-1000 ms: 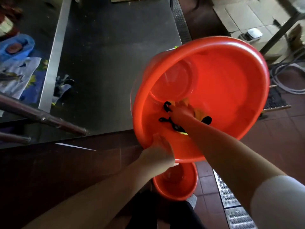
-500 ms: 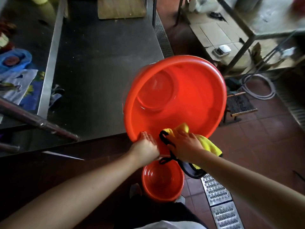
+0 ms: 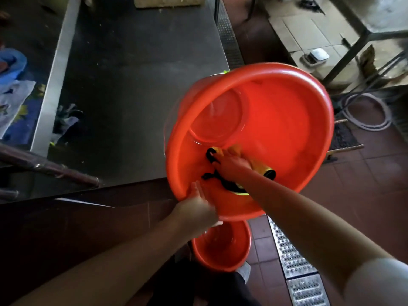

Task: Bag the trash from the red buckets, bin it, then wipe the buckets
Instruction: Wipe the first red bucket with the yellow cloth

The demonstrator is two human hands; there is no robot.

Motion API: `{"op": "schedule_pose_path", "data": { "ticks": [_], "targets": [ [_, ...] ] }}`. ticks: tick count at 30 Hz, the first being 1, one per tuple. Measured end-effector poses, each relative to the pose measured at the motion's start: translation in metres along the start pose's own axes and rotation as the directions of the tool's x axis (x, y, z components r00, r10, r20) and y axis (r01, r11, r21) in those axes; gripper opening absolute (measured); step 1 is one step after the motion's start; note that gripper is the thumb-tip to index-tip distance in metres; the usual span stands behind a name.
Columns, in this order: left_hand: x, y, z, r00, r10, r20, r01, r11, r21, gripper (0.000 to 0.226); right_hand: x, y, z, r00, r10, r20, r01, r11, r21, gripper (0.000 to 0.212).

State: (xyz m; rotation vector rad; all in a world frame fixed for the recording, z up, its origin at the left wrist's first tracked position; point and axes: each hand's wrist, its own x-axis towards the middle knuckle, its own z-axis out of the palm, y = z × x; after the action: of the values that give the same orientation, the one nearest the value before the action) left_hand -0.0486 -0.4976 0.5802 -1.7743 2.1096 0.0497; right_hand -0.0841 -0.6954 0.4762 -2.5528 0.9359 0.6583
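left hand [image 3: 196,209] grips rim of tilted red bucket [image 3: 287,129]; right hand [image 3: 231,165] presses yellow cloth [image 3: 237,151] against inner wall, grip indistinct.

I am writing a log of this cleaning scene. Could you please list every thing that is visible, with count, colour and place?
large bucket: 1, red, tilted, held up at the steel table's near right corner
small bucket: 1, red, on the floor below the large one
cloth: 1, yellow with black trim, inside the large bucket
steel table: 1, dark grey, left and centre
floor grate: 1 strip, metal, lower right
hose: 1, pale, coiled on the floor at right
flat cardboard: pale brown, floor, top right
left hand: 1, grips the large bucket's near rim
right hand: 1, presses the cloth against the bucket's inside
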Motion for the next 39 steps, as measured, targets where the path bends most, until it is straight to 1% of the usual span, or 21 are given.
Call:
{"op": "schedule_pose_path", "data": {
  "ticks": [3, 5, 8, 10, 12, 13, 15, 16, 18, 20, 21, 23, 25, 26, 29, 31, 33, 34, 35, 37, 39],
  "targets": [
    [0.004, 0.003, 0.004, 0.998, -0.030, -0.058, 0.032, 0.999, 0.034, 0.053, 0.029, 0.002, 0.001, 1.000, 0.011, -0.003, -0.011, 1.000, 0.000, 0.049],
    [0.004, 0.004, 0.009, 0.996, -0.064, -0.062, 0.065, 0.998, 0.026, 0.052, 0.038, 0.001, 0.002, 1.000, 0.025, -0.015, -0.025, 1.000, -0.003, 0.049],
    [0.003, -0.001, 0.012, 0.997, -0.052, -0.051, 0.053, 0.999, 0.009, 0.052, 0.031, -0.002, 0.002, 1.000, 0.013, -0.024, -0.013, 1.000, -0.015, 0.050],
    [0.001, -0.002, 0.012, 0.999, -0.034, -0.035, 0.035, 0.998, 0.045, 0.054, 0.015, -0.004, 0.002, 0.999, -0.001, -0.035, 0.000, 1.000, -0.019, 0.049],
    [0.000, -0.002, 0.011, 0.999, -0.025, -0.022, 0.027, 0.998, 0.060, 0.065, -0.009, -0.004, 0.003, 0.999, -0.006, -0.038, 0.006, 1.000, -0.014, 0.047],
    [-0.001, -0.003, 0.011, 0.999, -0.044, 0.005, 0.044, 0.997, 0.057, 0.073, -0.023, -0.004, 0.004, 0.999, -0.014, -0.041, 0.013, 1.000, -0.020, 0.046],
    [-0.002, -0.003, 0.011, 0.995, -0.078, 0.066, 0.068, 0.989, 0.134, 0.081, -0.050, -0.005, 0.005, 0.999, -0.029, -0.039, 0.028, 0.999, -0.038, 0.048],
    [-0.002, -0.003, 0.011, 0.994, -0.080, 0.075, 0.069, 0.988, 0.135, 0.080, -0.062, -0.005, 0.003, 0.999, -0.033, -0.031, 0.032, 0.999, -0.041, 0.049],
    [0.001, -0.004, 0.014, 0.994, -0.039, 0.101, 0.029, 0.994, 0.106, 0.071, -0.089, -0.005, -0.001, 0.999, -0.042, -0.018, 0.042, 0.998, -0.039, 0.051],
    [0.002, -0.006, 0.009, 0.994, -0.018, 0.106, 0.005, 0.992, 0.123, 0.064, -0.119, -0.004, 0.000, 0.996, -0.078, -0.045, 0.076, 0.996, -0.047, 0.053],
    [0.002, -0.008, 0.004, 0.996, -0.017, 0.092, 0.003, 0.988, 0.157, 0.060, -0.134, -0.002, 0.002, 0.991, -0.108, -0.074, 0.103, 0.993, -0.062, 0.057],
    [-0.001, -0.009, -0.004, 0.995, -0.010, 0.103, -0.012, 0.979, 0.206, 0.046, -0.158, 0.004, 0.003, 0.978, -0.179, -0.108, 0.167, 0.980, -0.107, 0.074],
    [-0.002, -0.010, -0.011, 0.989, 0.022, 0.146, -0.059, 0.966, 0.250, 0.037, -0.170, 0.010, -0.001, 0.967, -0.245, -0.072, 0.232, 0.961, -0.153, 0.092],
    [-0.002, -0.011, -0.013, 0.987, 0.045, 0.154, -0.085, 0.960, 0.267, 0.036, -0.171, 0.014, -0.003, 0.964, -0.261, -0.047, 0.249, 0.951, -0.182, 0.095],
    [-0.005, -0.022, -0.014, 0.990, 0.059, 0.132, -0.092, 0.961, 0.259, 0.043, -0.173, 0.024, -0.013, 0.954, -0.300, -0.025, 0.280, 0.916, -0.287, 0.091],
    [-0.010, -0.036, -0.015, 0.994, 0.051, 0.101, -0.075, 0.965, 0.252, 0.043, -0.177, 0.030, -0.023, 0.937, -0.343, -0.066, 0.296, 0.879, -0.374, 0.082],
    [-0.017, -0.054, -0.020, 0.996, 0.051, 0.080, -0.071, 0.961, 0.268, 0.053, -0.181, 0.037, -0.029, 0.917, -0.379, -0.128, 0.283, 0.840, -0.463, 0.071],
    [-0.020, -0.064, -0.023, 0.995, 0.056, 0.080, -0.076, 0.956, 0.282, 0.061, -0.181, 0.040, -0.030, 0.900, -0.407, -0.158, 0.274, 0.808, -0.521, 0.068],
    [-0.022, -0.072, -0.027, 0.995, 0.058, 0.083, -0.080, 0.951, 0.299, 0.067, -0.181, 0.041, -0.032, 0.891, -0.426, -0.156, 0.268, 0.772, -0.576, 0.067],
    [-0.024, -0.081, -0.035, 0.994, 0.044, 0.103, -0.077, 0.935, 0.347, 0.069, -0.182, 0.041, -0.033, 0.851, -0.493, -0.180, 0.275, 0.711, -0.647, 0.062],
    [-0.021, -0.078, -0.042, 0.989, -0.026, 0.146, -0.029, 0.932, 0.361, 0.068, -0.183, 0.039, -0.034, 0.802, -0.553, -0.226, 0.269, 0.672, -0.690, 0.055]
  ]
}}
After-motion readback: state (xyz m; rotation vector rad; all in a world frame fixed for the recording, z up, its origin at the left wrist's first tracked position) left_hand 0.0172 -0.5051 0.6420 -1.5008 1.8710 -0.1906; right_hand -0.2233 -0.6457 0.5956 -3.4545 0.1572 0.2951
